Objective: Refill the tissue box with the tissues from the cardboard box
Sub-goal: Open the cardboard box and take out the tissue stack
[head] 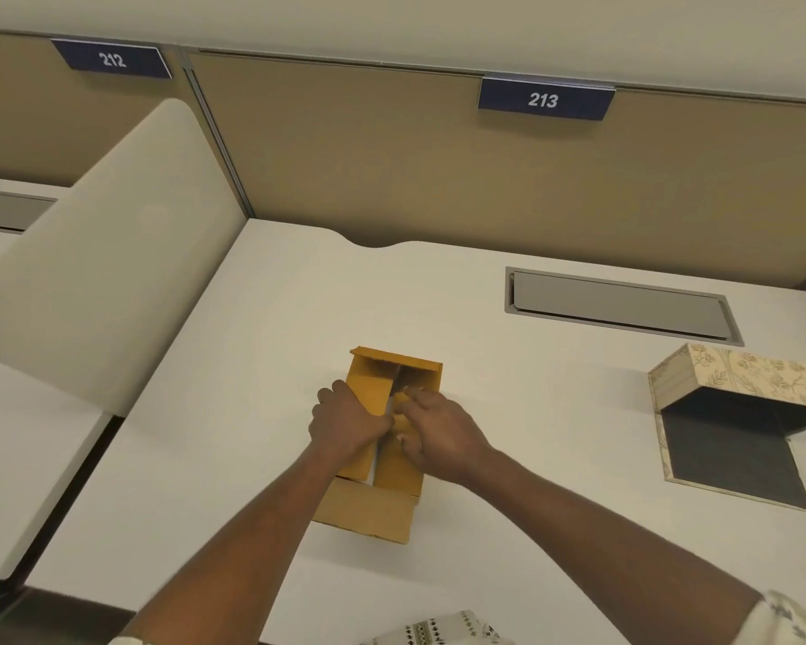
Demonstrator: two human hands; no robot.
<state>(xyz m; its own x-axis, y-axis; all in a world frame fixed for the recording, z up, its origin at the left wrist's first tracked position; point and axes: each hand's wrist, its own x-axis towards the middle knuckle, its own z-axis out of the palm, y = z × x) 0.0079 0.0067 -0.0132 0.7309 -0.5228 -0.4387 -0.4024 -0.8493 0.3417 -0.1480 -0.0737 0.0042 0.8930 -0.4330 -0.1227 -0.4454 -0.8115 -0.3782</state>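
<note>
White table in an office cubicle, tan partition behind with number plates 212 and 213, grey cable hatch set flush in the top. I watched from the head view only.

Cardboard box sat mid-table, close to the near edge, long axis running away from me. Top flaps were part-open, a narrow gap down the middle with something pale showing inside, probably the tissues, too little visible to confirm. Left hand was curled over the left flap, grip clamped on its edge. Right hand sat on the right side with fingers hooked into the gap; whether that grip was closed on the flap or just pressing, I couldn't tell.

Tissue box, floral pattern, lay well apart to the right, open with a dark interior showing, looked empty.

Handling judgement: cardboard is light, stiff along panels, weak at creases. Box would slide on the smooth table if pulled one-sided, so spreading both flaps outward together seemed right. Tissue stack should be very light, soft, compressible, prone to fanning apart or tearing if pinched by a corner. I'd take it from both long sides, palms flat, lifted as one block. Floral box looked light too, would need steadying during loading.
</note>
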